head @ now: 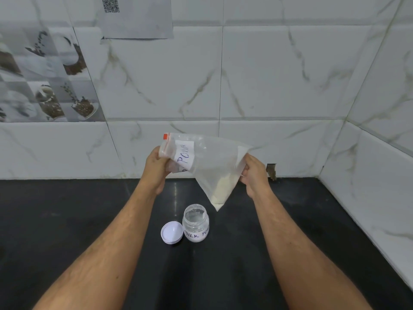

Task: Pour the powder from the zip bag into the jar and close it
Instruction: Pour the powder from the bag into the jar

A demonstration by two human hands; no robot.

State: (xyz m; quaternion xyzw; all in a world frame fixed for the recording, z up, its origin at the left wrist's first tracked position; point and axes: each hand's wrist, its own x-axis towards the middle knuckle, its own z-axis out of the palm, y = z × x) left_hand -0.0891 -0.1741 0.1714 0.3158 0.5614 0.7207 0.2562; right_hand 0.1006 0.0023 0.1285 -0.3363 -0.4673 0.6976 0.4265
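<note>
Both hands pinch zip bag above open jar; powder sits in bottom corner, narrow mouth risks spill onto worktop.

A black countertop is running below a marble-tiled wall, where a paper sheet is hanging at far left.

Your jar has a label reading "MILK PO…"; the zip bag label in your grasp shows "POW…".
</note>
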